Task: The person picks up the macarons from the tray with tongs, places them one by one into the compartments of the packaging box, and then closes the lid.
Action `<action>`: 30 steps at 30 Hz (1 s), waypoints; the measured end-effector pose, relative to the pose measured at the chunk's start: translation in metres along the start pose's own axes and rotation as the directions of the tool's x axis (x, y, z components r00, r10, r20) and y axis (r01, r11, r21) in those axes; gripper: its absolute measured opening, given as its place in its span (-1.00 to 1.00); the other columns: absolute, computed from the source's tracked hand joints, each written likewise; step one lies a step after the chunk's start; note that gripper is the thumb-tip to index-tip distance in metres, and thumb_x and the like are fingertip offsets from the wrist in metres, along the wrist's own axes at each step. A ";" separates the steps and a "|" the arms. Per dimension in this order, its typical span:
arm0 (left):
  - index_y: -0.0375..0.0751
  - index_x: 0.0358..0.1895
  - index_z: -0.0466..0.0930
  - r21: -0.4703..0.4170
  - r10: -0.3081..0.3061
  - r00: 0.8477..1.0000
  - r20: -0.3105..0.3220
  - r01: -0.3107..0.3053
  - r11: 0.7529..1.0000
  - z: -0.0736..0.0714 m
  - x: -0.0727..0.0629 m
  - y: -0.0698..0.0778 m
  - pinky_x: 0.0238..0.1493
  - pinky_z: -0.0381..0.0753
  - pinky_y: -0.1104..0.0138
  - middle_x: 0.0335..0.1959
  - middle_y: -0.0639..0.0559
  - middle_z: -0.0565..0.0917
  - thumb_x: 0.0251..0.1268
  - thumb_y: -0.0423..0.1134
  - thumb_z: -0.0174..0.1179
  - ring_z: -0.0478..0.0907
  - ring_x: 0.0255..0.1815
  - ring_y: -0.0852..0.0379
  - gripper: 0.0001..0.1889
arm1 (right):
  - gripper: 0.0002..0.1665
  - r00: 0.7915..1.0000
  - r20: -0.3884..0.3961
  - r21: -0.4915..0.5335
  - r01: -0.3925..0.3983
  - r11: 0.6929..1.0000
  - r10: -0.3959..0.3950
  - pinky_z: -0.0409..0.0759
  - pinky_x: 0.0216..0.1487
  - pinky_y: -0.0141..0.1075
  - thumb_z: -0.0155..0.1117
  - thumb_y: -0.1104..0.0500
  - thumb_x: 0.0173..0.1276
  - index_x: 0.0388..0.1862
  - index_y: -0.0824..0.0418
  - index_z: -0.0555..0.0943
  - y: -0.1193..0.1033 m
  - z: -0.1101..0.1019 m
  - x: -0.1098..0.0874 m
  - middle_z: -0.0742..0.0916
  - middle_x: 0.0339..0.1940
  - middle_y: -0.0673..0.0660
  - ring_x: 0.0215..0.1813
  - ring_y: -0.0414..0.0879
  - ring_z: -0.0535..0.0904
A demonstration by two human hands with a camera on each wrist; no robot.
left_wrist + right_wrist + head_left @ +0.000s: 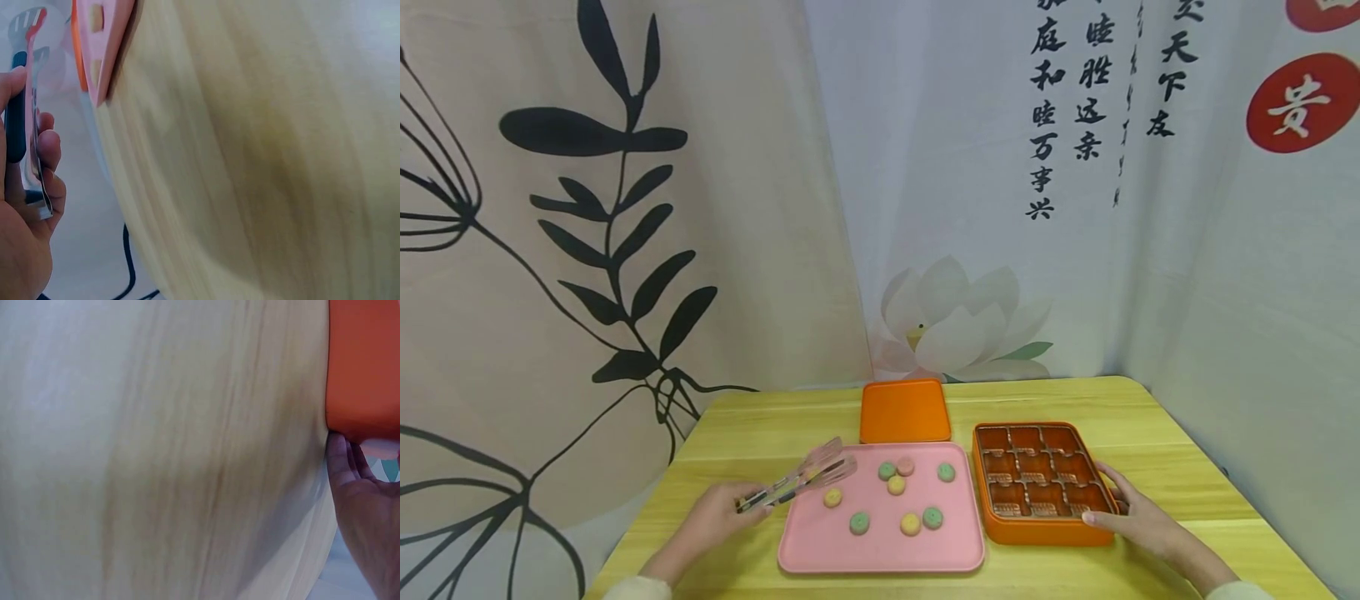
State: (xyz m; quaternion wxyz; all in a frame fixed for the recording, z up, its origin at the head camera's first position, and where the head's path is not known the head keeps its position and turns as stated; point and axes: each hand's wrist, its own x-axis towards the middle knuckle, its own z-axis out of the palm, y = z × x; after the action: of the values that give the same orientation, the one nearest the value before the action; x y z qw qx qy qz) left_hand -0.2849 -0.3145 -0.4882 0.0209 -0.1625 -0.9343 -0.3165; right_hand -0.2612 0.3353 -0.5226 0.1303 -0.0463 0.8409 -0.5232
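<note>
"What's leftmost?"
"The left hand, curled round tongs, their tips apart over the pink tray's left side."
"On the tray?"
"Scattered green, yellow and pink rounds."
"Further right?"
"An orange compartment box on the table, its near right corner gripped by the right hand."

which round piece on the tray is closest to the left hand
The yellow piece toward the left end of the pink tray, leftmost of all eight; every other piece lies farther right, away from the left hand.
</note>
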 end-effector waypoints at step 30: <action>-0.08 -0.07 0.77 -0.123 0.124 0.977 0.171 -0.104 0.987 0.032 -0.035 -0.003 -0.34 0.56 0.38 -0.25 0.26 0.73 0.22 0.06 0.37 0.55 -0.31 0.37 -0.65 | 0.15 1.000 -0.002 -0.024 -0.019 1.000 0.019 0.46 0.09 0.23 0.30 0.01 0.40 0.62 0.22 -0.26 -0.004 0.000 -0.002 0.17 0.36 0.71 0.24 0.42 0.42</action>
State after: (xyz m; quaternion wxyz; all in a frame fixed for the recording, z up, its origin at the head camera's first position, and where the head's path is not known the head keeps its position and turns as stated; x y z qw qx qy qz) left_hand -0.2508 -0.3079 -0.5210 -0.0537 -0.2444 -0.9021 -0.3517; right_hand -0.2595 0.3334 -0.5184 0.1339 -0.0392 0.8477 -0.5118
